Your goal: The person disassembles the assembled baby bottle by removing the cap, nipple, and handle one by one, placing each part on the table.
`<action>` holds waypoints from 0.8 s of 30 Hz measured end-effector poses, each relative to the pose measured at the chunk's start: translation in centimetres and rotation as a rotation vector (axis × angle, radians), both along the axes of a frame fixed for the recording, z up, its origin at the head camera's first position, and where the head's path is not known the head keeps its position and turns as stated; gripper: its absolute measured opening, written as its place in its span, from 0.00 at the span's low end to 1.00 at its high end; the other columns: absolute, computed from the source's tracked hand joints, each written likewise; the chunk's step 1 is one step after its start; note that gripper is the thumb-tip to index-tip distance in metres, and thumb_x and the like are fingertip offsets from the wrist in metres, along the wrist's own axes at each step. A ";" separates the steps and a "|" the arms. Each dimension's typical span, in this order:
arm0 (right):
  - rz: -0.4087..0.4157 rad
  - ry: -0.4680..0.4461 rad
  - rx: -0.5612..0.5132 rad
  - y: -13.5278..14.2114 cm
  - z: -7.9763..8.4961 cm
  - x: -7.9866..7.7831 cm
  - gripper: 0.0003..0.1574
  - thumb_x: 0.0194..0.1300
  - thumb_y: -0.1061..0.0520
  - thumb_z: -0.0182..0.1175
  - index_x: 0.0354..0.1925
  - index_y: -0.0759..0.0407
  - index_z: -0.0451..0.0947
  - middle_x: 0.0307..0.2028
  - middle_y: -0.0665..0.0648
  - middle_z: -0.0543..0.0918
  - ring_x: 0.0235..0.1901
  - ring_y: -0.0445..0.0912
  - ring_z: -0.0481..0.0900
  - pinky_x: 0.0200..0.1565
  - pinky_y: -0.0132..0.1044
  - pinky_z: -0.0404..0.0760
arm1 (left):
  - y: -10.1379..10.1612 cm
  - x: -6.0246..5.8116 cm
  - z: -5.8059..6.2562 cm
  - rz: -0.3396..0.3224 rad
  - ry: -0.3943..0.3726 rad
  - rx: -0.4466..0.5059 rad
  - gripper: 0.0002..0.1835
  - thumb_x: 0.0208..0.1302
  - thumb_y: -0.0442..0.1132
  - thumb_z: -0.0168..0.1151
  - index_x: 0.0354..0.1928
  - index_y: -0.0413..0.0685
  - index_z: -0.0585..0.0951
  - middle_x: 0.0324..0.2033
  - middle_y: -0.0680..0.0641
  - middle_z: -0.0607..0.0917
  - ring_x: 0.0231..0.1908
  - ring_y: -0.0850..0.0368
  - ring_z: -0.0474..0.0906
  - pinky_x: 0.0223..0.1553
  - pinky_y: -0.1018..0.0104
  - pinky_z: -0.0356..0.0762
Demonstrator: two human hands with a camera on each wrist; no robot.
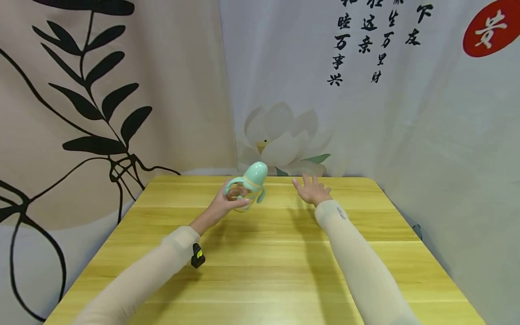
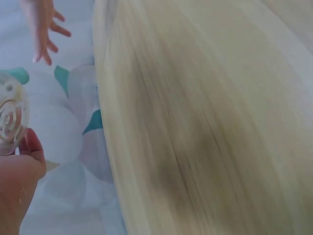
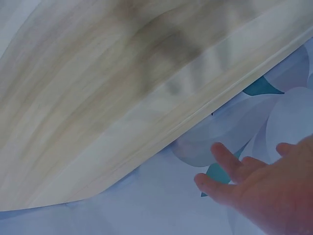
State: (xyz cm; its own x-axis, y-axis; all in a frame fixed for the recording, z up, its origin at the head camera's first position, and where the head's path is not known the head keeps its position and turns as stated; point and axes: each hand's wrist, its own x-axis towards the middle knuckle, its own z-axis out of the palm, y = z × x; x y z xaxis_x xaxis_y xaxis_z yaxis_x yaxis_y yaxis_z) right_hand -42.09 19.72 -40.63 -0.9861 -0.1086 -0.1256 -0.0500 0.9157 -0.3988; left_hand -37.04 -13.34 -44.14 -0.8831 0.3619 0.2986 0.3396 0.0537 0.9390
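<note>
In the head view a clear baby bottle (image 1: 255,175) with a mint-green domed cap and two green side handles is tilted to the right above the far part of the table. My left hand (image 1: 227,201) grips its body, thumb across the front. The left wrist view shows the clear round base of the bottle (image 2: 11,115) and part of the left hand (image 2: 22,169). To the right of the bottle, my right hand (image 1: 312,189) is held in the air with fingers spread and nothing in it. Its spread fingers also appear in the right wrist view, the right hand (image 3: 266,188) being partly cut off.
A light wooden table (image 1: 260,280) spans the area below both arms. Behind it hang a beige curtain (image 1: 187,90) with black leaves and a pale curtain (image 1: 406,126) with a lotus and dark characters. A small black device (image 1: 197,256) sits at the left wrist.
</note>
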 end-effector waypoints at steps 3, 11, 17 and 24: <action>0.006 -0.016 -0.003 0.2 -0.1 0.3 0.51 0.81 0.25 0.22 0.87 0.50 0.34 0.84 0.71 0.32 0.79 0.79 0.42 0.74 0.79 0.35 | 0.8 -0.4 -0.4 0.019 -0.026 0.001 0.38 0.71 0.38 0.70 0.77 0.57 0.62 0.69 0.41 0.78 0.66 0.40 0.75 0.60 0.49 0.81; 0.078 0.056 0.031 -0.3 -0.3 0.0 0.50 0.83 0.26 0.22 0.87 0.53 0.44 0.84 0.70 0.43 0.79 0.75 0.49 0.76 0.76 0.42 | 1.7 -2.1 -1.8 0.087 -0.037 -0.026 0.32 0.71 0.42 0.72 0.73 0.52 0.72 0.63 0.40 0.80 0.60 0.47 0.79 0.55 0.56 0.83; 0.192 0.182 -0.246 -2.2 1.2 0.0 0.55 0.80 0.21 0.27 0.80 0.57 0.64 0.74 0.65 0.73 0.72 0.64 0.71 0.72 0.64 0.68 | 1.5 -2.8 -2.5 0.164 0.079 -0.011 0.34 0.68 0.36 0.73 0.72 0.48 0.69 0.61 0.38 0.79 0.59 0.45 0.78 0.57 0.51 0.83; 0.295 0.301 -0.483 -6.5 2.9 1.0 0.59 0.68 0.11 0.37 0.79 0.45 0.65 0.54 0.57 0.85 0.39 0.52 0.86 0.47 0.52 0.85 | 3.0 -2.9 -3.4 0.242 0.306 0.069 0.34 0.56 0.25 0.73 0.64 0.42 0.70 0.52 0.39 0.82 0.48 0.50 0.83 0.44 0.62 0.88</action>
State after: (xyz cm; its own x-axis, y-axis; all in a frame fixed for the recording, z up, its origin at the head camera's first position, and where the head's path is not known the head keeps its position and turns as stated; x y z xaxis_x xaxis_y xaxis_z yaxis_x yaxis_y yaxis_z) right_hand -41.05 13.20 -37.71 -0.8905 -0.3558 0.2835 -0.4468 0.5665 -0.6924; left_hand -39.91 -10.33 -47.54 -0.8069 0.1238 0.5775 0.5895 0.1067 0.8007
